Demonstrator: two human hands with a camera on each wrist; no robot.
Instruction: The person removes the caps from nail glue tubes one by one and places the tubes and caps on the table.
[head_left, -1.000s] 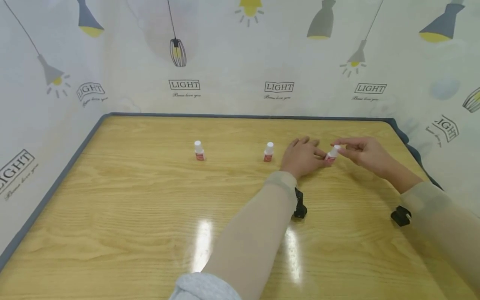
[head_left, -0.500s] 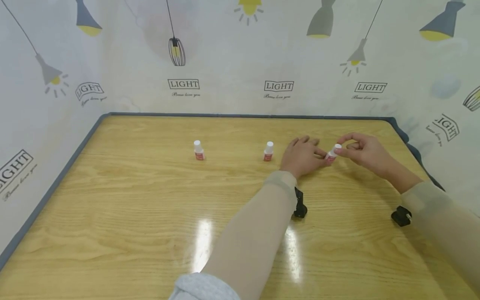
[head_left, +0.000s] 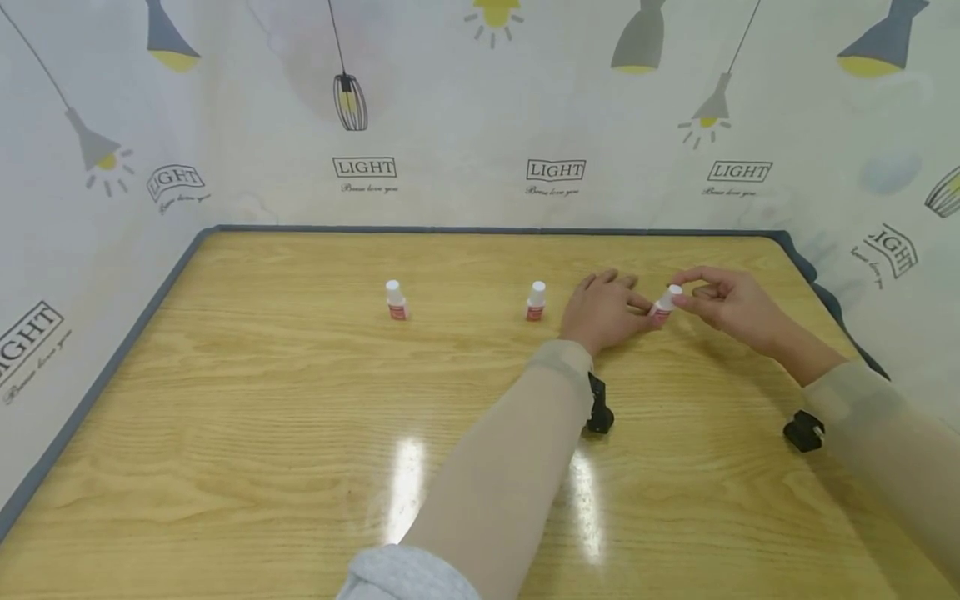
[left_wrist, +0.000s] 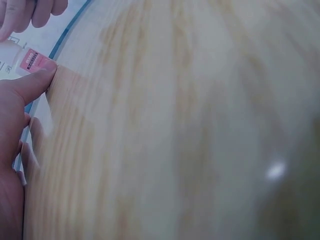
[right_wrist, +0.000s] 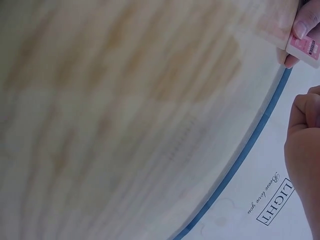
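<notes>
In the head view, a small white bottle [head_left: 662, 306] with a pink-red label stands tilted to the right at the far right of the table. My left hand [head_left: 604, 312] pinches its lower part, the thumb lying over the label in the left wrist view. From the right, my right hand [head_left: 738, 310] holds the white cap [head_left: 674, 291] between thumb and forefinger. The cap sits at the bottle's top; I cannot tell how tightly. Two like bottles stand upright and capped: one bottle [head_left: 535, 302] just left of my left hand, another bottle [head_left: 396, 301] farther left.
The wooden table [head_left: 262, 400] has a dark blue-grey edge [head_left: 465, 231] at the back and sides. Behind it rises a pale wall [head_left: 450, 108] with printed lamps. A black wrist camera [head_left: 598, 406] hangs by the left sleeve, another black camera [head_left: 804, 431] by the right.
My right hand's fingers have shifted slightly around the cap, the forefinger arching more than a second ago. The left hand and the bottles stay in place; the head view shifts a little.
</notes>
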